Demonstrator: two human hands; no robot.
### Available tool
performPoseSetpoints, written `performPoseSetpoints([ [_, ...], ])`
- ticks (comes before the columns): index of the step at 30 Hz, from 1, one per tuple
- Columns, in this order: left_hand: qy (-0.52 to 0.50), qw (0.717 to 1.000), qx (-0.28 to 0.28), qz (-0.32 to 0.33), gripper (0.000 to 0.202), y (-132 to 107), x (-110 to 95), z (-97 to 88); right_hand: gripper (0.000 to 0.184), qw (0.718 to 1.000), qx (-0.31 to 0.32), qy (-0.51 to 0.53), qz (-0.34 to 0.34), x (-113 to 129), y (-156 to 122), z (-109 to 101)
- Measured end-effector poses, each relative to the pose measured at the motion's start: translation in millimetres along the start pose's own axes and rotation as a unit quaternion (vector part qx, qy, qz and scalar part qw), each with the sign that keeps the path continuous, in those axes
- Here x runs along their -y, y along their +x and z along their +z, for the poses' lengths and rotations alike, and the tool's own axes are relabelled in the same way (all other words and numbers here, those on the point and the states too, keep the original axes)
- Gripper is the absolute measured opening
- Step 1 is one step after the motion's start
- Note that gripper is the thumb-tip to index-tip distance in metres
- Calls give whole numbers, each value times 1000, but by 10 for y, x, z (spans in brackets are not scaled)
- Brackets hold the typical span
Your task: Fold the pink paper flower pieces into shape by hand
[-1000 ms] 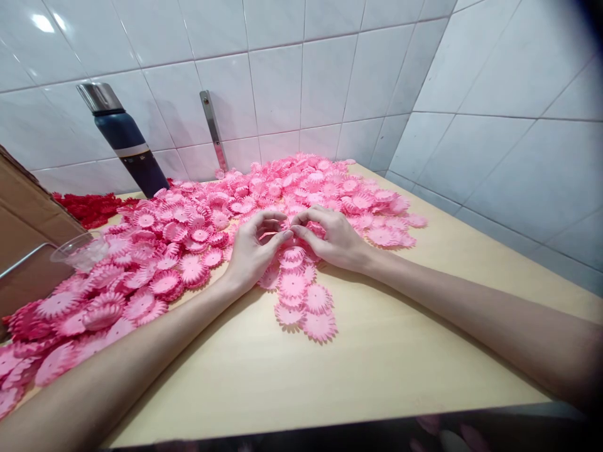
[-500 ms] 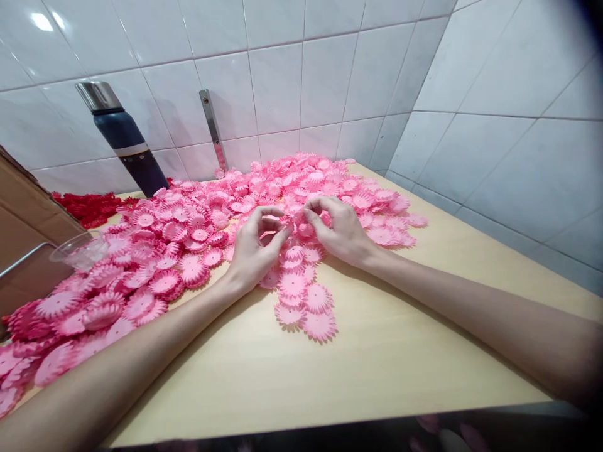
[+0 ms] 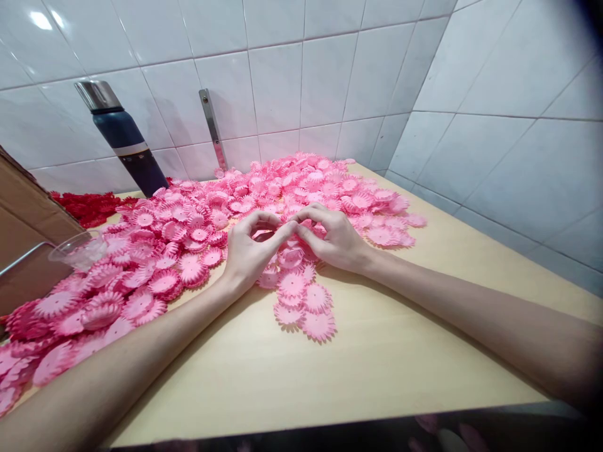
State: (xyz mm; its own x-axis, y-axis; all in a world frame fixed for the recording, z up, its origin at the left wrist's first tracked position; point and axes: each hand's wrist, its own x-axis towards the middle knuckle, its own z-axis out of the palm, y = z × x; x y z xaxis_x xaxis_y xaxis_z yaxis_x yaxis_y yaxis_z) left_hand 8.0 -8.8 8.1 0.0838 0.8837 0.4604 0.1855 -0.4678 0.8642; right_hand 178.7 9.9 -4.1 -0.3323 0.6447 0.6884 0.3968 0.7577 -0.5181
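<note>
My left hand (image 3: 248, 251) and my right hand (image 3: 338, 240) meet fingertip to fingertip above the pink flower pieces. Both are closed in a pinch, thumbs against bent fingers. Whatever lies between the fingertips is hidden or too small to make out. Right under the hands, a small trail of flat pink flower pieces (image 3: 292, 284) with notched edges and a dark dot in the centre runs toward me. Behind and to the left spreads a large heap of the same pink flower pieces (image 3: 200, 233).
A dark blue bottle (image 3: 129, 147) with a steel cap stands at the back left, near red pieces (image 3: 92, 208). A cardboard box (image 3: 32, 220) and a clear plastic cup (image 3: 75, 250) are at the left. Tiled walls (image 3: 325, 75) border the wooden table (image 3: 377, 351).
My hands have come closer together, and the fingertips now touch where a small gap showed before. The flower pieces on the table look the same.
</note>
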Motion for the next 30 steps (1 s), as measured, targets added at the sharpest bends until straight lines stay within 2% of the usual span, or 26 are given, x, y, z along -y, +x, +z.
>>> performPoseSetpoints([
  [3,8,1000,1,8,20,9,44,-15,7,1000,-8,-2,9,-5,6,-4],
  [9,10,1000,-23,0,18,12,30,-7,12,996,-52,8,75,-18,26,-10],
  [16,23,1000,-1,17,13,-2,13,-18,16,997,-13,60,38,72,4,-24],
  [22,24,1000,7,16,15,-2,21,-16,18,987,-71,101,101,-36,6,-3],
  [25,25,1000,4,14,14,-3,13,-8,22,986,-56,125,93,-47,9,10],
  [28,35,999,-4,18,9,-3,2,-1,18,990,-38,109,79,-30,17,12],
  [30,49,999,-3,16,7,-3,-1,3,10,990,-75,72,95,-32,27,4],
])
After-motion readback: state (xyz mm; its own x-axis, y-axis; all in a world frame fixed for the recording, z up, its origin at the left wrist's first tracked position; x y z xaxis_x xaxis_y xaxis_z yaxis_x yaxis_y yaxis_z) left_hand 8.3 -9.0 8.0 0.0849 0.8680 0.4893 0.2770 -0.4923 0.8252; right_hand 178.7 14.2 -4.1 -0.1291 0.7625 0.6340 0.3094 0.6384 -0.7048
